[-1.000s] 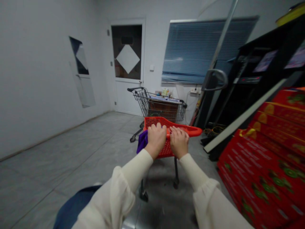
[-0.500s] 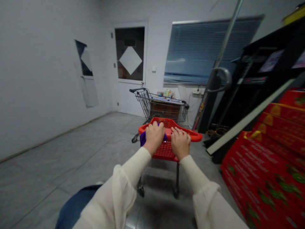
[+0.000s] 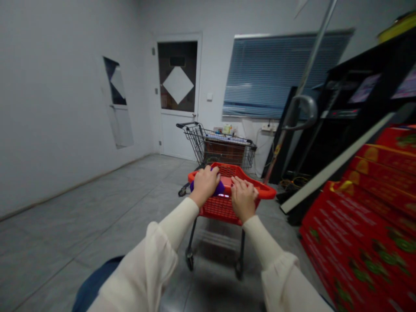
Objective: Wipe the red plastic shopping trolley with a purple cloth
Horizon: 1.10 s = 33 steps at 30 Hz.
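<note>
A red plastic shopping cart (image 3: pixel 221 210) with dark metal legs and wheels stands right in front of me. My left hand (image 3: pixel 204 184) is closed on a purple cloth (image 3: pixel 219 189) at the left part of the cart's red handle. The cloth shows on both sides of the fist; the rest is hidden under the fingers. My right hand (image 3: pixel 243 197) grips the right part of the handle, its fingers laid over the bar. No cloth is visible in it. Cream sleeves cover both arms.
Behind the red cart stands a grey wire shopping cart (image 3: pixel 195 145) beside a brown cabinet (image 3: pixel 224 151). Stacked red boxes (image 3: pixel 357 225) line the right, with a pale board (image 3: pixel 334 167) leaning near them. A white door (image 3: pixel 177 134) and a blind-covered window (image 3: pixel 269 73) are at the back.
My left hand has moved slightly left along the handle with the purple cloth. My right hand stays on the handle's right part, and the view has shifted a little.
</note>
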Available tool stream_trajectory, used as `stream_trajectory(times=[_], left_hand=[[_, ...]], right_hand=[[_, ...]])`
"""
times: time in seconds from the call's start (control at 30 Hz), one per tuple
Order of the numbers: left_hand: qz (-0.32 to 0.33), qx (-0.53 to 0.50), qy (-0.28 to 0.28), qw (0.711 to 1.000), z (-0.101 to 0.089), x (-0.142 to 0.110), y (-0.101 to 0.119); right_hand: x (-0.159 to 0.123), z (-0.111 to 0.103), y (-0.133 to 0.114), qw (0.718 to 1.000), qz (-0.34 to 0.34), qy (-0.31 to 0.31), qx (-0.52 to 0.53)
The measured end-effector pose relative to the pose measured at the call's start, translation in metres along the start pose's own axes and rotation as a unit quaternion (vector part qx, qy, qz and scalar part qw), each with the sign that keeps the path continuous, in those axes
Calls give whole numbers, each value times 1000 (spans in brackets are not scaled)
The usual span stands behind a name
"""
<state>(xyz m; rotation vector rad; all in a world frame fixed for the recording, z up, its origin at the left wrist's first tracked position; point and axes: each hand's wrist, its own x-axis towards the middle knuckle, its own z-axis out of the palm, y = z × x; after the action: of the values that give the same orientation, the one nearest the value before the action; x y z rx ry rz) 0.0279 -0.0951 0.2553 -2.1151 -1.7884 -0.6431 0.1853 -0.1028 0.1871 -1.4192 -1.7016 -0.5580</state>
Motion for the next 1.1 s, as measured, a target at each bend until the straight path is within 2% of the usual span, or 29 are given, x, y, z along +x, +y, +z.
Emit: stream_trajectory(times=[0.1, 0.17, 0.23, 0.33, 0.4, 0.47, 0.5, 0.57, 0.63, 0.7, 0.77, 0.83, 0.9, 1.0, 1.1], left_hand=[[-31, 9, -5, 999, 0, 4, -20], [-68, 15, 7, 998, 0, 4, -24], [-80, 14, 15, 997, 0, 2, -16], [-33, 9, 21, 999, 2, 1, 4], [8, 6, 16, 1000, 2, 2, 6], [18, 8, 1, 1000, 2, 3, -6], [9, 11, -8, 1000, 2, 4, -15], [-25, 20, -13, 999, 1, 6, -34], [-58, 26, -1, 998, 2, 6, -43], [-78, 25, 13, 997, 2, 5, -37], [-70, 20, 19, 997, 3, 3, -19], [-26, 15, 27, 999, 4, 1, 1], [29, 12, 35, 999, 5, 0, 11], [45, 2, 25, 999, 5, 5, -1], [-23, -2, 9, 1000, 4, 11, -22]], right_hand=[[0, -1, 0, 1000, -3, -6, 0], [0, 1, -7, 1000, 5, -6, -1], [0, 4, -16, 1000, 14, -7, -7], [2, 3, -21, 999, 12, -18, -25], [5, -3, -13, 999, -8, -31, -35], [7, -13, 3, 997, -39, -45, -39], [8, -18, 13, 997, -52, -52, -38], [8, -28, 31, 997, -34, -43, -59], [5, -34, 41, 997, -23, -33, -70], [2, -34, 41, 996, -15, -29, -79], [-1, -31, 35, 996, -7, -22, -91], [-2, -29, 29, 995, -7, -22, -98], [-1, -30, 29, 995, -24, -38, -93], [2, -34, 39, 995, -47, -61, -62], [2, -34, 43, 996, -56, -66, -22]])
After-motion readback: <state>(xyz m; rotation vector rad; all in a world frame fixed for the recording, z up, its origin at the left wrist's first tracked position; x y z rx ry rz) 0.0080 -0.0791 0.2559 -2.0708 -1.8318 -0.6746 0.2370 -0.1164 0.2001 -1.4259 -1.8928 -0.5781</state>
